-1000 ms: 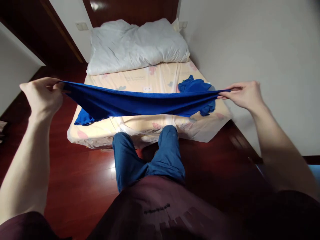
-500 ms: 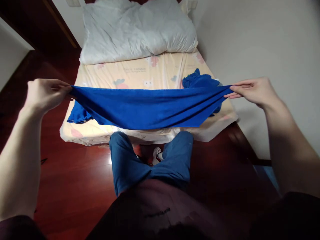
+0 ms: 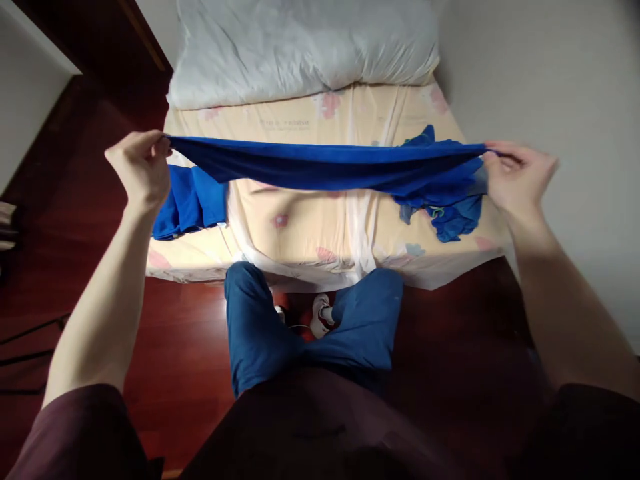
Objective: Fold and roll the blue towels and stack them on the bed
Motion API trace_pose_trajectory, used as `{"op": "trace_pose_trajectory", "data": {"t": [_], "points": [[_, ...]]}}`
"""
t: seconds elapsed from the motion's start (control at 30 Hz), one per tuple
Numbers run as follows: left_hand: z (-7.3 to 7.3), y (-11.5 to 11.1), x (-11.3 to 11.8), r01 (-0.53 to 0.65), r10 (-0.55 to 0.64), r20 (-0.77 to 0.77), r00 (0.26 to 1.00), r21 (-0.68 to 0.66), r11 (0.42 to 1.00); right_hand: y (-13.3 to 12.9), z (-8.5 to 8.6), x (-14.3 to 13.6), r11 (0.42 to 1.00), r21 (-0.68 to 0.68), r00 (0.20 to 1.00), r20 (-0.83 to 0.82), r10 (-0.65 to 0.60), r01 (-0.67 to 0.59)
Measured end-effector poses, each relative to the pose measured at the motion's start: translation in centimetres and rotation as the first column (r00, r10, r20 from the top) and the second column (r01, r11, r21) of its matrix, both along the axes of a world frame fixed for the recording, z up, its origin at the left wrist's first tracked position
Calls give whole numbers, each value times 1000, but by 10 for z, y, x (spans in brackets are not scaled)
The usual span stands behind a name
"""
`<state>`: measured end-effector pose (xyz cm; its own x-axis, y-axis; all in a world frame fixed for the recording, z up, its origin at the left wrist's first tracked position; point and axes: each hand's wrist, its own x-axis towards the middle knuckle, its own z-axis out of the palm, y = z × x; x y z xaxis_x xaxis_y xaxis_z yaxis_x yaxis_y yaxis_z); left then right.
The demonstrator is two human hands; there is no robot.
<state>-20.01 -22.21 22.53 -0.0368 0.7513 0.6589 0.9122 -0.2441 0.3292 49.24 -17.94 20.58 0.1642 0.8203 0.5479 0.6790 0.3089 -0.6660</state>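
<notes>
Raised since the earlier frame, the blue fabric (image 3: 310, 163) stretches above the bed (image 3: 295, 240), my left hand (image 3: 143, 167) and right hand (image 3: 523, 177) pinching its ends with closed fingers; equal pull keeps the top edge straight. Beyond lies a white quilt (image 3: 295, 50).

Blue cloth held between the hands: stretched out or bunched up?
Stretched out: the blue cloth spans from left hand to right hand, its top edge nearly straight. Whether it is doubled over, I cannot tell.
</notes>
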Motion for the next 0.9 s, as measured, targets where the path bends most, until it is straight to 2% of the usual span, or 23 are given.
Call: {"op": "trace_pose_trajectory", "data": {"t": [0.1,0.17,0.23,0.3,0.37,0.47,0.57,0.7,0.8,0.9], "points": [[-45,-24,-4,-48,49,-16,999,29,998,-14,-42,5,998,29,992,114,54,-58],[-84,-43,-4,13,-13,-7,1000,-39,999,-25,-77,7,998,-16,978,197,70,-68],[-127,-62,-5,74,-81,-26,996,-186,980,-35,-116,8,992,-105,966,242,90,-66],[-169,-79,-7,103,-133,-63,989,-349,931,-44,-157,8,968,-246,960,255,116,-52],[-203,-95,-8,101,-175,-111,978,-482,871,-55,-195,8,921,-388,956,258,143,-33],[-236,-116,-8,39,-199,-205,958,-597,801,-70,-237,9,860,-509,954,255,154,-3],[-247,-131,-8,-27,-208,-288,935,-642,766,-81,-256,12,850,-525,958,261,121,36],[-238,-129,-11,-82,-198,-337,920,-661,746,-85,-263,17,865,-494,963,264,56,85],[-221,-99,-11,-90,-172,-342,924,-630,771,-85,-275,16,874,-472,983,181,-36,119],[-208,-44,-6,-52,-169,-323,931,-578,815,-81,-295,4,886,-400,969,22,-245,233]]}}
